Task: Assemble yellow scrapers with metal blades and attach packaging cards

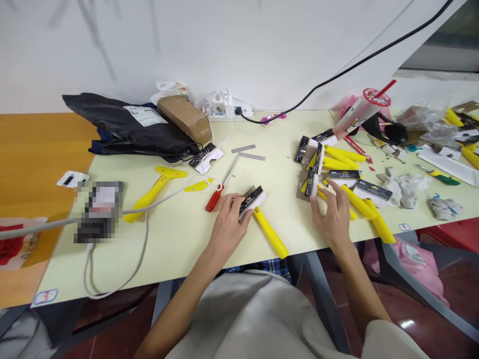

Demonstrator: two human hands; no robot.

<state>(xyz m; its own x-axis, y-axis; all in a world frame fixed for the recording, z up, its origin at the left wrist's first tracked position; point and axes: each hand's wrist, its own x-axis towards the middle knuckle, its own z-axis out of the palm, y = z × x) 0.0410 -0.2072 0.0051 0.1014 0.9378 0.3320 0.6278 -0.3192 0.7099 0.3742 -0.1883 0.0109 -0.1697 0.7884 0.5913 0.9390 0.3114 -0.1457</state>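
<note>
My left hand [229, 222] is closed on the black-and-white card head of a yellow-handled scraper [271, 233], whose handle points down and right on the table. To the right, my right hand [333, 217] touches the edge of a pile of carded scrapers [339, 159], thumb and fingers bent near an upright black-and-white card [313, 174]; whether it grips the card is unclear. Between the hands and the wall lie a red screwdriver [215, 198], two flat metal blades [251, 156] and a yellow plate [199, 186]. An uncarded yellow scraper [151, 195] rests farther left.
A phone-like device [101, 209] with a white cable lies at left. Behind are a black bag [130, 129], a brown box [187, 118] and a power strip [224, 109]. A tall cup [361, 112], crumpled tissue [404, 187] and a green-yellow tool [441, 175] stand or lie at right.
</note>
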